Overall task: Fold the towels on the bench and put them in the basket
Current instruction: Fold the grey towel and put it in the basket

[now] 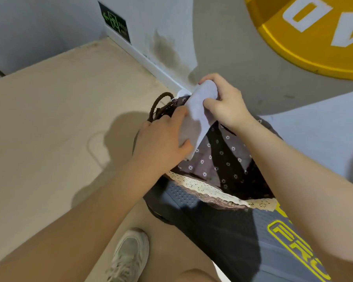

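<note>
1. Head view: both hands hold a folded pale towel (pixel 196 119) over the basket (pixel 222 192), whose floral lining gapes below. The left hand (pixel 161 139) pinches the lower edge between thumb and fingers; the right hand (pixel 224 106) curls round the top fold, fingers closed on it.
2. Best, I'd say, to lower it flat into the lining and let go together so the fold holds.
3. The basket sits on a dark bench (pixel 232 231) with yellow lettering; beige floor (pixel 49 129), grey wall (pixel 161 21), green exit sign (pixel 115 22).
</note>
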A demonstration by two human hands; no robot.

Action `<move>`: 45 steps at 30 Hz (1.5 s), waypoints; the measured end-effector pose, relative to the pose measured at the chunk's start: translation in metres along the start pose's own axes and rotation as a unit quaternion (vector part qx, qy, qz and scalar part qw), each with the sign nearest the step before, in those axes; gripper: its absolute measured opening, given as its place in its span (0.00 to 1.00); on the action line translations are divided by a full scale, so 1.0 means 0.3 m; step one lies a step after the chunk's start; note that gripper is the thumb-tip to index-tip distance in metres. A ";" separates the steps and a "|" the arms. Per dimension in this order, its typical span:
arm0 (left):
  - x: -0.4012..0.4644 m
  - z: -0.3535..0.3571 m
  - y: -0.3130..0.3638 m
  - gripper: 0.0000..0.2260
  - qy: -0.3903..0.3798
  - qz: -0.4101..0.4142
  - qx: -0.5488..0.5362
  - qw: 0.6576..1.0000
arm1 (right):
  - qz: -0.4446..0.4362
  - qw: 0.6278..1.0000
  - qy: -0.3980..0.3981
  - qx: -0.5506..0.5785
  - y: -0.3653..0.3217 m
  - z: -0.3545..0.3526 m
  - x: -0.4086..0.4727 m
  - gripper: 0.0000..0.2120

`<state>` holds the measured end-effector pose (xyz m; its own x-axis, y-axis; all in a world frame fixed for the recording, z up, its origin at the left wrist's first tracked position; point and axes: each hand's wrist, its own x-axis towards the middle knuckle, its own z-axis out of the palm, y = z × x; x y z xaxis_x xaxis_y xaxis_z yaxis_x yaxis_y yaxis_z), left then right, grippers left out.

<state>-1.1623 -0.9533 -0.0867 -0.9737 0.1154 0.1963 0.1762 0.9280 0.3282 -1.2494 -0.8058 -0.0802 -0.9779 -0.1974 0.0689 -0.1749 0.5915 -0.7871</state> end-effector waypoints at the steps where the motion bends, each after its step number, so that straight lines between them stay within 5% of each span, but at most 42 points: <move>1: 0.003 0.004 -0.002 0.23 -0.007 0.003 0.020 1.000 | 0.019 0.999 -0.026 0.018 0.011 0.017 0.021 0.20; 6: -0.025 0.059 -0.016 0.19 -0.122 0.001 0.141 0.982 | 0.106 0.975 -0.185 -0.066 0.120 0.135 0.011 0.20; 12: -0.019 0.084 -0.034 0.20 -0.176 -0.035 0.126 0.976 | 0.004 0.983 -0.141 -0.115 0.116 0.191 -0.011 0.21; 15: -0.021 0.085 -0.055 0.21 -0.122 -0.032 0.086 0.988 | -0.031 0.990 -0.090 -0.100 0.104 0.167 -0.014 0.23; 19: -0.068 0.110 -0.072 0.17 0.056 -0.016 0.005 0.998 | 0.059 0.980 0.030 -0.186 0.112 0.190 -0.030 0.22; 22: -0.103 0.119 -0.058 0.25 0.135 -0.118 -0.075 0.981 | 0.143 0.975 0.065 -0.157 0.112 0.214 -0.071 0.18; 25: -0.084 0.089 -0.066 0.25 0.048 -0.245 -0.268 0.931 | 0.189 0.978 0.079 0.037 0.120 0.229 -0.126 0.13; 30: -0.066 0.067 -0.088 0.18 -0.017 -0.226 -0.269 0.936 | 0.163 0.982 -0.011 0.096 0.111 0.256 -0.231 0.29; 45: 0.036 0.090 -0.093 0.17 -0.076 -0.135 -0.219 0.963 | 0.209 0.977 0.023 -0.031 0.057 0.313 -0.160 0.34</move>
<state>-1.1817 -0.9684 -0.1186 -0.9966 -0.0284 -0.0778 -0.0755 0.6972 0.7129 -1.1946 -0.8597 -0.1545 -0.9693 0.1066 -0.2216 0.2357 0.6593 -0.7140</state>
